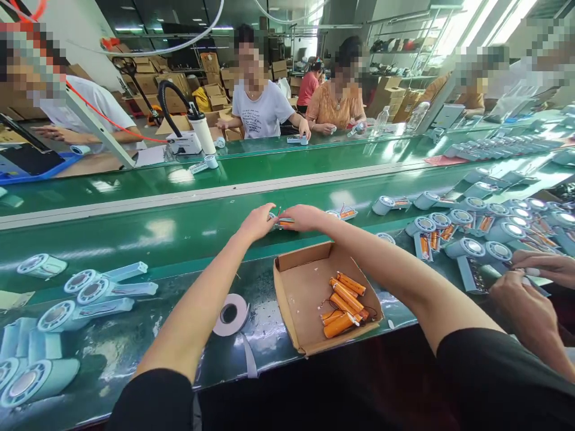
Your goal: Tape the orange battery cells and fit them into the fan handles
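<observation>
Over the green belt, both arms are stretched out in front of me. My left hand (258, 222) has its fingers closed around the end of a small light-blue handheld fan body (286, 223), mostly hidden by the hands. My right hand (304, 218) is bent over its other end, fingertips down on it; an orange battery shows between the hands. Just right of them lies another fan body with an orange battery (347, 213). Below my right forearm, a cardboard box (291, 311) holds several orange battery cells (345, 293) with wires.
A roll of pale tape (231, 314) lies left of the box. Several light-blue fan bodies (96, 290) sit at left, and many more (476, 206) at right. A neighbour's hands (525, 299) work at the right edge. Co-workers sit across the belt (135, 230).
</observation>
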